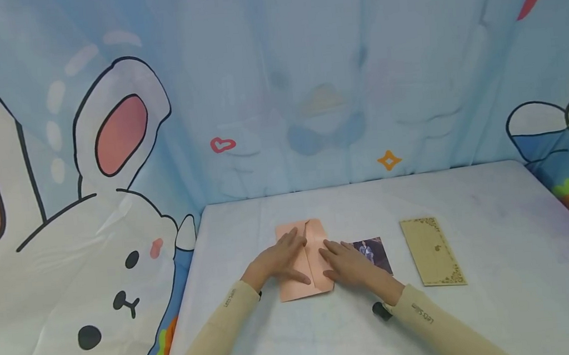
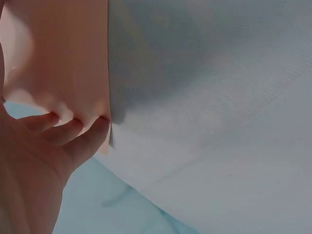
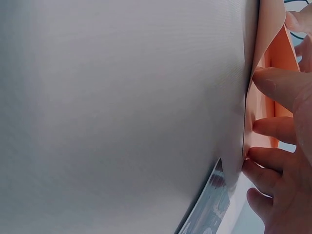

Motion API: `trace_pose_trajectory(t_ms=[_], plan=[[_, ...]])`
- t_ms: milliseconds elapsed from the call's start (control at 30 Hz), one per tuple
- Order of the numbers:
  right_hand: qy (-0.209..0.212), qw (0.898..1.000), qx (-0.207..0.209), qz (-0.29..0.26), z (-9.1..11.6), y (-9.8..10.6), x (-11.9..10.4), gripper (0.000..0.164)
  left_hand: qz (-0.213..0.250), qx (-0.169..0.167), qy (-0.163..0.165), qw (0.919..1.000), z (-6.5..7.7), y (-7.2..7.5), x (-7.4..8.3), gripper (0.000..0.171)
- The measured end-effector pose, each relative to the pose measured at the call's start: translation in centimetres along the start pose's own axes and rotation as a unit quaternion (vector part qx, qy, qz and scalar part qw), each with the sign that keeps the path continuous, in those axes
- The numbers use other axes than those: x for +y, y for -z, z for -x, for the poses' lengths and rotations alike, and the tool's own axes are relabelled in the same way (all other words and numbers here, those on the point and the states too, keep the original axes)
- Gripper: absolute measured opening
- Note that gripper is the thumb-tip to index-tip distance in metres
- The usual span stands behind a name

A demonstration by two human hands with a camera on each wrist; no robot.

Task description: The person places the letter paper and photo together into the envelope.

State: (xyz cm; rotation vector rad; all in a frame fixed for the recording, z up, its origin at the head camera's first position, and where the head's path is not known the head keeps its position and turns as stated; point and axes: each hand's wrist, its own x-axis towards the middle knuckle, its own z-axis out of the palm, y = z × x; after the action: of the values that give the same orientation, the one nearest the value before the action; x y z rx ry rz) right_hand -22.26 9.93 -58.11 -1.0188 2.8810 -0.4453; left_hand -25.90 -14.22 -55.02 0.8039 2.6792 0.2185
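Note:
A salmon-pink folded paper (image 1: 317, 258), which looks like an envelope, lies upright on the white table with a seam down its middle. My left hand (image 1: 280, 258) rests on its left half, fingers spread. Along its right side, my right hand (image 1: 351, 264) touches the paper with fairly straight fingers. The right wrist view shows the fingertips on the pink paper (image 3: 268, 34), which stands slightly apart there with an orange inside. Partly under my right hand is a dark photo (image 1: 378, 253) of a figure, its left part hidden.
A tan card (image 1: 430, 249) with brown ornamental corners lies to the right on the table (image 1: 509, 226). Behind the table hangs a blue printed curtain (image 1: 257, 90), and a large rabbit print (image 1: 97, 281) covers the left side.

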Motion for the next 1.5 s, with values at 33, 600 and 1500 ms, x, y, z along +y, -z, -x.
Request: trace_pose_trajectory(t_ms=[33,600,1500], plan=[[0.001,1.000,0.000,-0.002,0.0,0.0,-0.1,0.057,0.003,-0.002,0.002,1.0000,0.0,0.0,0.0,0.098],[-0.018,0.999,0.020,-0.016,0.1,-0.3,-0.1,0.057,-0.005,0.010,-0.010,0.9999,0.1,-0.1,-0.3,0.104],[-0.042,0.996,0.062,-0.053,2.0,1.2,0.0,0.063,-0.029,-0.008,0.009,0.9995,-0.1,-0.1,0.2,0.108]])
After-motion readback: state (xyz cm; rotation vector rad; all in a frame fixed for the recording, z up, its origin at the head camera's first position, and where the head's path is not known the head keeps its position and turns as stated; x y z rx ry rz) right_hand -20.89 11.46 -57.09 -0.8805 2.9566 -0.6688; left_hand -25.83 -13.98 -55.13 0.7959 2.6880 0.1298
